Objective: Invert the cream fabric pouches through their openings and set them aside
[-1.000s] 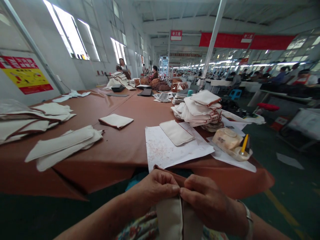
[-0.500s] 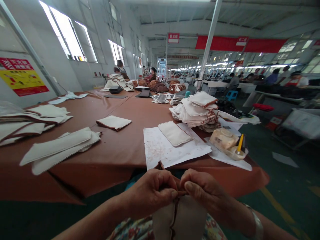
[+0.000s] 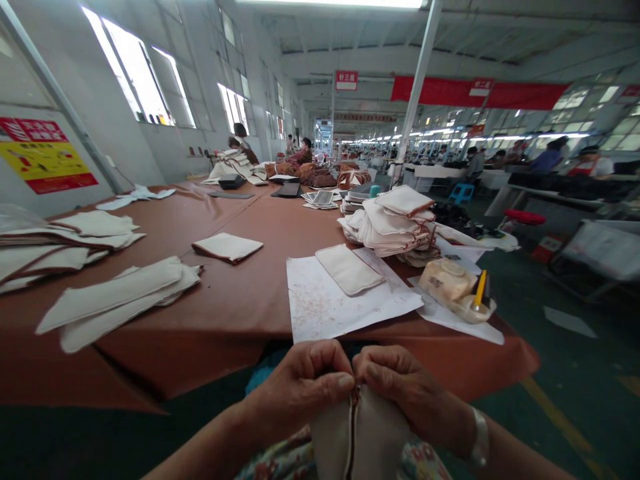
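Note:
Close to my body, below the table edge, both hands pinch a white fabric piece (image 3: 380,437) with a dark brown edge running down its middle. My left hand (image 3: 313,377) is closed on its upper left part, thumb on top. Beside it, nearly touching, my right hand (image 3: 395,380) is closed on the upper right part. The fingers hide the top of the piece, and its lower end runs out of view. Just beyond my hands, a white paper sheet (image 3: 320,313) with small brown scraps carries a flat white fabric piece (image 3: 349,269) with stitched edges.
A brown-covered table (image 3: 240,300) spreads ahead. White brown-edged pieces lie in a left pile (image 3: 75,240), a nearer stack (image 3: 125,297) and a right stack (image 3: 393,223). One folded piece (image 3: 228,247) lies mid-table. At right, a plastic tub (image 3: 450,283) holds a yellow-handled tool (image 3: 481,290). People work farther off.
My hands have drawn slightly closer together, and the right has shifted left. The brown tip that stuck up above my left hand no longer shows. The brown edges below lie straighter.

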The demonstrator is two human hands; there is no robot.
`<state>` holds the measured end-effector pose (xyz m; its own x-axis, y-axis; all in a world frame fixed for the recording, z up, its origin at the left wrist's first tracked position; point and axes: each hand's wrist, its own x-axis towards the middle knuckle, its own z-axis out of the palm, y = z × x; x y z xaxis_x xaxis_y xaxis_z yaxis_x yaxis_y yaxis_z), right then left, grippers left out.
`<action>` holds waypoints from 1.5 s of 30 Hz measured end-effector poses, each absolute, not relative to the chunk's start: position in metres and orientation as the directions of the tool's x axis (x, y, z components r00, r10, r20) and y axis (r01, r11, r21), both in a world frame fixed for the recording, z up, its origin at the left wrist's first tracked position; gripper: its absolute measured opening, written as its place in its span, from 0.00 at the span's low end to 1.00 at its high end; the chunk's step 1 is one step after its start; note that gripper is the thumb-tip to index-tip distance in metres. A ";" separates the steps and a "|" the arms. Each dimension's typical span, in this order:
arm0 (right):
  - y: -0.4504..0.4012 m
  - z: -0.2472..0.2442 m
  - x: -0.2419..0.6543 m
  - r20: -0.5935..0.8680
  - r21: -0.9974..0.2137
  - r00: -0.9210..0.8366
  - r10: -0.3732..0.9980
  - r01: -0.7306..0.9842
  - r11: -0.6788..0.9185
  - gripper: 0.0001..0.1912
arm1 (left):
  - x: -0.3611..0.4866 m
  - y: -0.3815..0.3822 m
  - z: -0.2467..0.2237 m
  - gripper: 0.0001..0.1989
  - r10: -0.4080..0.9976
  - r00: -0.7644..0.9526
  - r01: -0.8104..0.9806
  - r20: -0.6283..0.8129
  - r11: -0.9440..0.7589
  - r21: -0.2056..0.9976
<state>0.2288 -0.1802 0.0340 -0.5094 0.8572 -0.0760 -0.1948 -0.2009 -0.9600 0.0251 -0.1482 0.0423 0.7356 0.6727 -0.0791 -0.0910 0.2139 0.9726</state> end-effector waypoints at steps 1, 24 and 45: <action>-0.178 0.038 0.231 -0.065 -0.981 -0.508 0.859 -0.126 -0.148 0.21 | 0.023 -0.146 0.046 0.18 0.676 0.735 -0.024 -0.056 0.109 0.994; -0.142 0.068 0.255 0.040 -0.919 -0.585 0.810 0.297 0.260 0.20 | 0.014 -0.112 0.070 0.16 0.638 0.769 0.236 -0.035 -0.234 0.943; -0.140 0.047 0.210 0.156 -0.827 -0.657 0.737 0.321 0.461 0.09 | 0.004 -0.108 0.088 0.15 0.587 0.793 0.357 -0.166 -0.226 0.906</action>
